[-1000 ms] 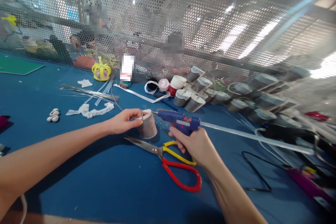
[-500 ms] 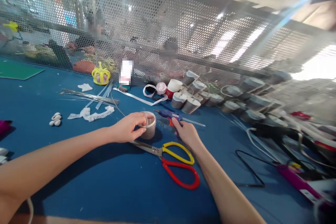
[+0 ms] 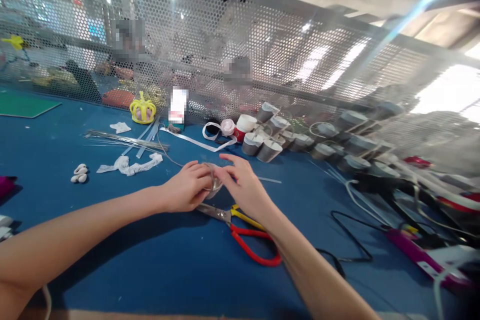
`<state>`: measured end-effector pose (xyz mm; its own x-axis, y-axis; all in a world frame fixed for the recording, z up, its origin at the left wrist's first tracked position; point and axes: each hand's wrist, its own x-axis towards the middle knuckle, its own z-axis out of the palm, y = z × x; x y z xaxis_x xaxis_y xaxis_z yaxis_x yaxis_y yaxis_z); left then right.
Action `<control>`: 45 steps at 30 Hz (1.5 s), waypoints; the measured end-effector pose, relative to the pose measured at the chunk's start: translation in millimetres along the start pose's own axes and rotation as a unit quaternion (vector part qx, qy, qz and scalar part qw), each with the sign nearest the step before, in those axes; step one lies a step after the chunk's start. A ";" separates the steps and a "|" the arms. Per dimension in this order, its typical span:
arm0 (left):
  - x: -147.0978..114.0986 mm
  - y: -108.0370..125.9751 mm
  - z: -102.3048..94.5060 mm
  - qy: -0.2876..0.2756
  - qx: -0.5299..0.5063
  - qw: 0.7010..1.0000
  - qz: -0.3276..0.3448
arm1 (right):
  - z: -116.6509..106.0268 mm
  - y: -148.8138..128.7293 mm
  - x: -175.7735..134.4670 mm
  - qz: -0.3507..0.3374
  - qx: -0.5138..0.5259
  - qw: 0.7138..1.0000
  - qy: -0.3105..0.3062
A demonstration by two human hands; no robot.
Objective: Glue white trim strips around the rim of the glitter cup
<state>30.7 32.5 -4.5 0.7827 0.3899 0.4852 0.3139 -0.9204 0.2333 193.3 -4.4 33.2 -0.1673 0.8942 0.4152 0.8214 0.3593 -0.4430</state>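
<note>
Small cup (image 3: 215, 192) sits mid-worktop (image 3: 157, 265), between the two hands. Left hand (image 3: 190, 185) curls over its near-left side, fingers clasping the rim. Thin grey cord (image 3: 169, 157) trails from that hand past a bundle of metal wires (image 3: 125, 140). Right hand (image 3: 243, 182) meets the cup from the other side, thumb and index finger spread apart. Scissors (image 3: 224, 216) lie just in front, handles partly hidden by the right forearm. White lace (image 3: 129, 164) lies farther left.
</note>
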 end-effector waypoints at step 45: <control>6.7 -1.1 -35.7 -0.108 -0.536 0.830 -0.111 | 0.6 1.5 -20.7 0.237 0.584 0.776 -0.022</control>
<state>16.5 37.2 28.6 0.8838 0.4254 0.1947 -0.1048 -0.2257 0.9686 197.6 -22.3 23.4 -0.0367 0.9988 -0.0312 -0.2540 -0.0395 -0.9664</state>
